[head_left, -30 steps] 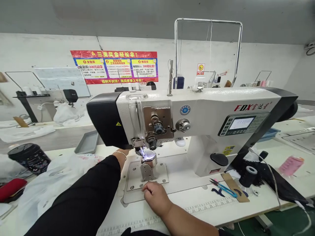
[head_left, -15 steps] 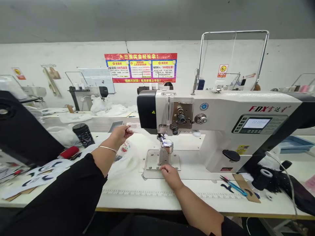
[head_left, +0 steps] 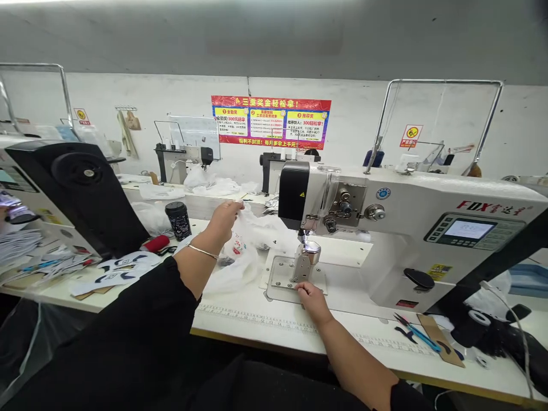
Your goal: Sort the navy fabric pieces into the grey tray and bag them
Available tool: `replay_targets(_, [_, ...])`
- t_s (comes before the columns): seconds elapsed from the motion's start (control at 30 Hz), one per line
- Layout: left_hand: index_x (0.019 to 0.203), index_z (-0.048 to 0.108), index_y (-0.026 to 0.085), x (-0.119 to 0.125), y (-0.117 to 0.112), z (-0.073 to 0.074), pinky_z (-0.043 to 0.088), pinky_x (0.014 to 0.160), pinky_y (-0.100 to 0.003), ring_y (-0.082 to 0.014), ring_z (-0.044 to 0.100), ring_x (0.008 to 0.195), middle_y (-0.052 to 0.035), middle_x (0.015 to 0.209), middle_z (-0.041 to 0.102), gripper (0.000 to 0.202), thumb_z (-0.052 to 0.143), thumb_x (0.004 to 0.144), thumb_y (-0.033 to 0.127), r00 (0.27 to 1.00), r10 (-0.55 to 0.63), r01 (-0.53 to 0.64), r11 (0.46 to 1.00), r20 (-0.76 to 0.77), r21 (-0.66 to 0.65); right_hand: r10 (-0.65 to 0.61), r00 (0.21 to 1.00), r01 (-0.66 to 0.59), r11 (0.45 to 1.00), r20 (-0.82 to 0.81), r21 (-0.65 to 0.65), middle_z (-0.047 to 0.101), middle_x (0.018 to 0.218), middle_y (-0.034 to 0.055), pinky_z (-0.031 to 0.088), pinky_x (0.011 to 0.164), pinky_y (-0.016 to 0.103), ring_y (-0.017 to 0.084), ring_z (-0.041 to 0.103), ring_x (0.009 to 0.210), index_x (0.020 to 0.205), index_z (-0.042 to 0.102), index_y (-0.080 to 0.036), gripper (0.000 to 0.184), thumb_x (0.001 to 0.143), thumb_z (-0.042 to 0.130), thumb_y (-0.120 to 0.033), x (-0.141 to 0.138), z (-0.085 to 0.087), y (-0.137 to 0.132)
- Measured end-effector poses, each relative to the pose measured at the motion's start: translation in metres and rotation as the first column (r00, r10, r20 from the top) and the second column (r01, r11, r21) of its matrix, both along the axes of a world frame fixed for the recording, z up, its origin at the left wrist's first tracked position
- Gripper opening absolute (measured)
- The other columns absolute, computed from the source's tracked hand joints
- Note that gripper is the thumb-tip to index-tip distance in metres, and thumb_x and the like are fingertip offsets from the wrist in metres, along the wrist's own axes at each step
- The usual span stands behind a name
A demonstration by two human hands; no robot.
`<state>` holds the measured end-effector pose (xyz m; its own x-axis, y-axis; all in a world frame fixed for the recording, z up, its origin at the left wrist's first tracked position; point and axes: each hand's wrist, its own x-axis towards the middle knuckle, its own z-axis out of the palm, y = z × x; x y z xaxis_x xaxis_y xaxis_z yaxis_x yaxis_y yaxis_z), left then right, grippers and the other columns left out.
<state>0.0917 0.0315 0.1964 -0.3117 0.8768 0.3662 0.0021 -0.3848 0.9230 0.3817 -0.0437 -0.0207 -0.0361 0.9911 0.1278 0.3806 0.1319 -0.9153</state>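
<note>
My left hand [head_left: 226, 221] is closed on the upper edge of a white, see-through plastic bag [head_left: 245, 271] with red print. The bag hangs from my fingers and spreads over the table left of the sewing machine [head_left: 398, 211]. My right hand [head_left: 314, 301] rests at the front of the machine's post [head_left: 303, 267], by the metal base plate. Its fingers are curled together, and anything between them is too small or hidden to make out. A lamp shines at the needle above the post.
A dark patterned cup [head_left: 177, 221], a red thread spool [head_left: 154, 244] and printed white cut pieces [head_left: 128, 264] lie to the left, beside another machine [head_left: 81, 194]. Blue thread snips [head_left: 422, 334], a cardboard strip [head_left: 440, 341] and a black thread cone [head_left: 471, 328] lie right.
My view has swung left, bringing more of the neighbouring machine in. My left hand has lifted the plastic bag's edge, and more of the bag stands up. My right hand stays by the post.
</note>
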Motion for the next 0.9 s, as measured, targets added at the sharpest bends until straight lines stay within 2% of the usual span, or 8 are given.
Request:
replay_targets(0.1, [0.069, 0.061, 0.019, 0.001, -0.019, 0.008, 0.044, 0.068, -0.031, -0.0186, 0.059, 0.073, -0.0042, 0.071, 0.063, 0.029, 0.073, 0.072, 0.045, 0.995, -0.091, 0.088, 0.994, 0.039, 0.066, -0.009, 1.000, 0.009, 1.000, 0.012, 0.011, 0.068, 0.078, 0.0018, 0.048, 0.066, 0.031, 0.021, 0.061, 0.071, 0.089, 0.072, -0.024, 0.030, 0.081, 0.048, -0.039, 0.000, -0.002, 0.000])
replay_targets(0.2, [0.075, 0.060, 0.020, -0.001, -0.043, 0.026, 0.048, 0.077, -0.031, -0.0182, 0.062, 0.082, -0.0052, 0.082, 0.068, 0.030, 0.069, 0.077, 0.048, 0.988, -0.123, 0.100, 0.971, 0.095, 0.216, -0.019, 1.000, 0.018, 0.999, 0.019, 0.027, 0.067, 0.076, 0.0017, 0.048, 0.066, 0.032, 0.021, 0.061, 0.071, 0.090, 0.073, -0.024, 0.031, 0.081, 0.048, -0.040, -0.001, -0.003, 0.000])
replay_targets(0.33, [0.080, 0.063, 0.020, -0.014, -0.078, 0.052, 0.050, 0.084, -0.031, -0.0159, 0.064, 0.082, -0.0051, 0.091, 0.070, 0.021, 0.070, 0.083, 0.040, 0.964, -0.204, 0.094, 0.861, 0.171, 0.501, -0.021, 0.999, 0.020, 0.998, 0.026, 0.054, 0.066, 0.077, 0.0017, 0.049, 0.070, 0.034, 0.022, 0.061, 0.075, 0.096, 0.072, -0.024, 0.032, 0.082, 0.050, -0.043, -0.002, -0.003, -0.001])
replay_targets(0.4, [0.083, 0.064, 0.019, -0.022, -0.090, 0.054, 0.051, 0.083, -0.031, -0.0151, 0.064, 0.080, -0.0055, 0.093, 0.071, 0.018, 0.068, 0.086, 0.037, 0.958, -0.214, 0.083, 0.842, 0.190, 0.533, -0.009, 1.000, 0.008, 0.998, 0.026, 0.068, 0.065, 0.079, 0.0019, 0.050, 0.074, 0.035, 0.022, 0.062, 0.078, 0.103, 0.070, -0.023, 0.035, 0.083, 0.052, -0.045, -0.005, -0.004, -0.002])
replay_targets(0.57, [0.081, 0.058, 0.018, -0.038, -0.101, 0.022, 0.051, 0.077, -0.029, -0.0130, 0.062, 0.074, -0.0044, 0.090, 0.070, 0.015, 0.066, 0.086, 0.030, 0.934, -0.149, 0.032, 0.940, 0.325, 0.340, 0.062, 0.998, -0.064, 0.990, 0.021, 0.129, 0.067, 0.101, 0.0071, 0.053, 0.080, 0.034, 0.021, 0.064, 0.087, 0.128, 0.058, -0.017, 0.054, 0.086, 0.055, -0.052, -0.019, 0.001, -0.013])
replay_targets(0.7, [0.086, 0.061, 0.017, -0.040, -0.112, -0.006, 0.049, 0.078, -0.028, -0.0135, 0.062, 0.076, -0.0039, 0.089, 0.069, 0.014, 0.064, 0.087, 0.031, 0.939, -0.121, 0.033, 0.964, 0.322, 0.265, 0.043, 0.995, -0.065, 0.966, 0.093, 0.251, 0.059, 0.117, 0.0136, 0.051, 0.089, 0.042, 0.023, 0.059, 0.093, 0.131, 0.055, -0.016, 0.050, 0.092, 0.050, -0.047, -0.034, 0.023, -0.035])
replay_targets(0.8, [0.087, 0.063, 0.018, -0.038, -0.121, -0.018, 0.047, 0.079, -0.027, -0.0151, 0.061, 0.079, -0.0024, 0.081, 0.067, 0.018, 0.068, 0.085, 0.035, 0.970, -0.105, 0.053, 0.972, 0.220, 0.228, 0.150, 0.967, -0.207, 0.933, 0.204, 0.296, 0.059, 0.118, 0.0108, 0.047, 0.096, 0.041, 0.024, 0.057, 0.101, 0.126, 0.062, -0.022, 0.040, 0.093, 0.051, -0.043, -0.047, 0.042, -0.048])
replay_targets(0.9, [0.085, 0.064, 0.018, -0.035, -0.127, -0.032, 0.046, 0.077, -0.028, -0.0180, 0.060, 0.080, -0.0033, 0.079, 0.067, 0.024, 0.067, 0.085, 0.042, 0.998, -0.051, 0.054, 0.990, -0.028, 0.131, 0.300, 0.900, -0.375, 0.903, 0.317, 0.208, 0.062, 0.117, 0.0053, 0.048, 0.093, 0.037, 0.022, 0.060, 0.099, 0.131, 0.062, -0.034, 0.040, 0.092, 0.056, -0.045, -0.062, 0.048, -0.050])
